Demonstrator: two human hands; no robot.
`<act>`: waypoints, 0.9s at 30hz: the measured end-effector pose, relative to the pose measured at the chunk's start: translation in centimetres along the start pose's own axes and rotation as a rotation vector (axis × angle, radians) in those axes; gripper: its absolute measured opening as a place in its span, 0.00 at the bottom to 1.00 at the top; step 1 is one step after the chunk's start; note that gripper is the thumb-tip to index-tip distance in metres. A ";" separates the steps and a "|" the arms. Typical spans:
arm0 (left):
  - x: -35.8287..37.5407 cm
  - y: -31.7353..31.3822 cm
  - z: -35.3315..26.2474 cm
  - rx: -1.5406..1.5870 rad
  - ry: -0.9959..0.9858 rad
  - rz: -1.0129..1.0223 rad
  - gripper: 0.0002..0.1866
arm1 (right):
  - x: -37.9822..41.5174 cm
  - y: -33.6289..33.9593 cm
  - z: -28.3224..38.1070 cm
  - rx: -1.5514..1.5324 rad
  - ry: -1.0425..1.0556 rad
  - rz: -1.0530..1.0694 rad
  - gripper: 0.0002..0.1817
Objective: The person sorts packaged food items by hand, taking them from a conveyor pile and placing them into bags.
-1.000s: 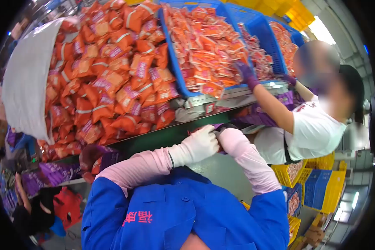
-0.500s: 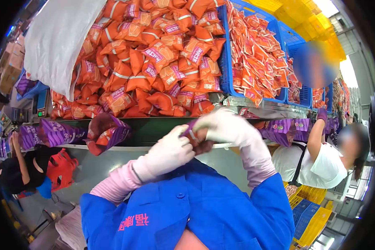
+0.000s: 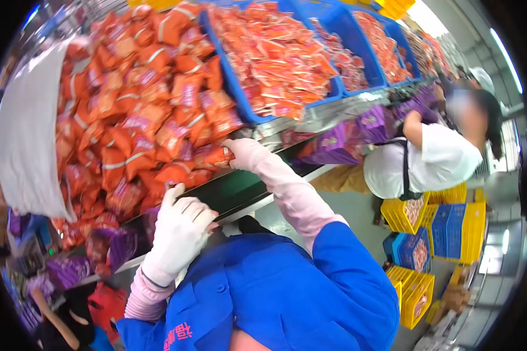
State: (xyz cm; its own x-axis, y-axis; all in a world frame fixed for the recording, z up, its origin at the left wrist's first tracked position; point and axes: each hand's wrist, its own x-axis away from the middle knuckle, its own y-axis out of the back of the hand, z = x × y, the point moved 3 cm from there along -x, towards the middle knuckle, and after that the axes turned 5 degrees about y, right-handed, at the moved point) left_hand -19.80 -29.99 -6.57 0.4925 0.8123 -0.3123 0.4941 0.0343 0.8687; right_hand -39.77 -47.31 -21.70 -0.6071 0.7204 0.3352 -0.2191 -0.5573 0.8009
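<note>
Two hands in pale gloves are at work here: we distinguish the left hand [image 3: 181,234] and the right hand [image 3: 247,155], both extending from a blue jacket [image 3: 310,281] with pink under-sleeves [image 3: 295,202]. We observe the right hand at the near edge of a pile of orange packets [image 3: 134,120], its fingers and thumb closed about one end of an orange packet [image 3: 219,157]. That packet lies at the pile's lower right corner, just above a dark green strip [image 3: 234,190]. We note the left hand nearer the body, beside the same strip, its fingers bent; whether they press together on anything we cannot tell, since the back of the hand faces us. Over the far left side of the pile we find a white sheet [image 3: 26,134]. Right of the pile we see a blue crate [image 3: 233,88] filled with flat orange sachets [image 3: 269,58], the first of a row. Purple bags [image 3: 334,143] line the strip farther right, next to a co-worker in a white top [image 3: 445,155]. At lower right we mark a yellow crate [image 3: 413,281] standing on the floor.
</note>
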 end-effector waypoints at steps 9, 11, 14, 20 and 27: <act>-19.6 -16.4 -12.0 0.049 -0.587 -0.154 0.21 | 31.0 12.4 -8.4 -1.046 0.189 -1.029 0.32; -21.6 -20.3 -11.5 -0.104 -0.521 0.019 0.16 | 30.3 9.9 -12.1 -1.139 0.103 -1.058 0.30; -20.4 -21.6 -8.5 -0.147 -0.513 0.016 0.06 | 28.7 9.3 -12.6 -0.381 -0.210 -0.687 0.31; -14.2 -16.7 -6.0 -0.085 -0.500 -0.209 0.08 | 20.0 11.0 -1.4 0.819 -0.075 -0.004 0.13; -4.9 -14.3 -2.7 -0.140 -0.384 -0.012 0.04 | 8.4 -1.7 8.2 0.614 -0.057 0.298 0.09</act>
State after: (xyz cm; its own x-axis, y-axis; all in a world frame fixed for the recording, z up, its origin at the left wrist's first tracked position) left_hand -31.28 -32.91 -16.43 0.7323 0.5356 -0.4205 0.4121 0.1431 0.8998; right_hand -38.22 -36.90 -16.19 -0.5296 0.6022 0.5974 0.4342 -0.4126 0.8008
